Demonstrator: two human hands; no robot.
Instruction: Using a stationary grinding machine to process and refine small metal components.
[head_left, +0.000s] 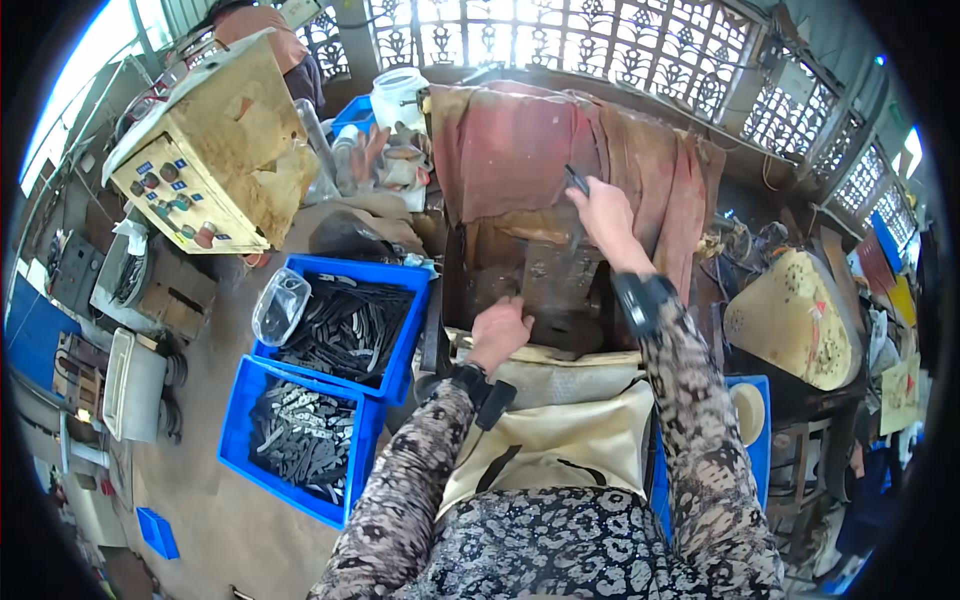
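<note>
While the right hand [606, 220] is gripping a dark piece [575, 179],
the left [499, 331], hold unclear, is showing below the cloth [520, 150].

Dark strip [576, 180]; blue bins [412, 332]; black-spotted sleeves [408, 510]; reddish-brown cloth [515, 150].

Bare hands [607, 222], black wristbands [468, 378] with boxy units [495, 404], spotted black-and-beige sleeves [415, 490], spotted grey-and-black garment [550, 540]

I can read no lettering from here: the small blue rectangular labels [145, 168] beside the dark round knobs [152, 181] on the boxy cream-coloured control cabinet [215, 140] are too tiny.
</note>
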